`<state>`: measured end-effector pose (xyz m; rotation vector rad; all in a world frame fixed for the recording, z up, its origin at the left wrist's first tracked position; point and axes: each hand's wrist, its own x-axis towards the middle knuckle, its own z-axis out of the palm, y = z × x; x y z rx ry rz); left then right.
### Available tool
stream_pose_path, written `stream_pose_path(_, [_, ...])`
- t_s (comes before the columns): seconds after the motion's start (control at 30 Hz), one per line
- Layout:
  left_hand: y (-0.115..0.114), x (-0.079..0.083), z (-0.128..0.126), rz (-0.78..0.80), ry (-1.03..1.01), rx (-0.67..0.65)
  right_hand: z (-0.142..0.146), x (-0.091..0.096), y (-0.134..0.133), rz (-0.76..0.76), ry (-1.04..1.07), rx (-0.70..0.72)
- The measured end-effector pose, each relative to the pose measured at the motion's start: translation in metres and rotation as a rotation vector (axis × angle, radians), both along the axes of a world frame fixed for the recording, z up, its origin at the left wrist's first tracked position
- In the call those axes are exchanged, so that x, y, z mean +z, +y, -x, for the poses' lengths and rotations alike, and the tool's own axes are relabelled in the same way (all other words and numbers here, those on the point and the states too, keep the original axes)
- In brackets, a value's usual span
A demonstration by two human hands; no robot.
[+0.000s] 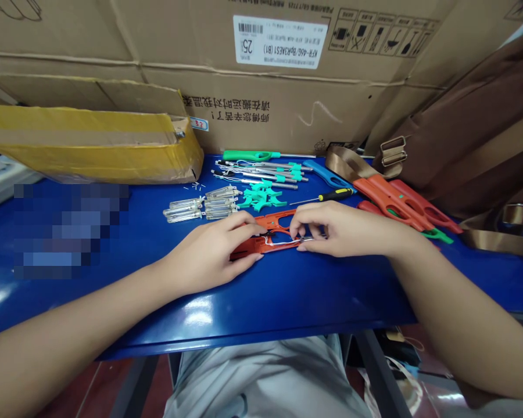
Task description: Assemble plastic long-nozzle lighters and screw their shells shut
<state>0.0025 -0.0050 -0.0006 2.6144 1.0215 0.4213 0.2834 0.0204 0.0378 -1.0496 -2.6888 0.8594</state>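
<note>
Both forearms angle inward across the blue surface, wrists turned toward each other. An orange handle lies on it between the hands. The left hand is palm down, its grip partly closed, thumb and fingers holding the handle's end. The right hand arches, fingers curled; whether its grip pinches anything, I can't tell.

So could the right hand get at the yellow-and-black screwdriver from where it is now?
Probably yes: the screwdriver lies just beyond the right hand, its handle uncovered and nothing seen between them, though that hand is busy at the orange plastic parts.
</note>
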Motion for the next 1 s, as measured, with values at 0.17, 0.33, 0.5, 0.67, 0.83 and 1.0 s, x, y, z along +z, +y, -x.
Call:
stream_pose_path(0.17, [0.001,-0.001,0.001,-0.005,0.002,-0.005,-0.004,0.006,0.002,0.031,-0.037,-0.1])
stream_pose_path(0.33, [0.0,-0.001,0.002,-0.006,0.005,-0.001,-0.004,0.002,0.008,0.126,-0.072,-0.152])
stream_pose_path(0.5, [0.0,0.0,0.002,-0.006,-0.007,-0.005,-0.001,-0.004,0.01,0.211,-0.068,-0.24])
stream_pose_path(0.67, [0.0,0.001,0.001,0.019,-0.013,0.002,-0.002,0.001,0.005,0.055,-0.014,-0.068])
stream_pose_path(0.83, [0.0,0.001,0.001,0.038,-0.009,-0.003,0.008,-0.001,-0.003,0.025,0.045,0.106])
stream_pose_path(1.0, [0.001,0.001,0.002,0.042,-0.03,-0.01,0.019,-0.009,-0.009,-0.077,0.029,0.096])
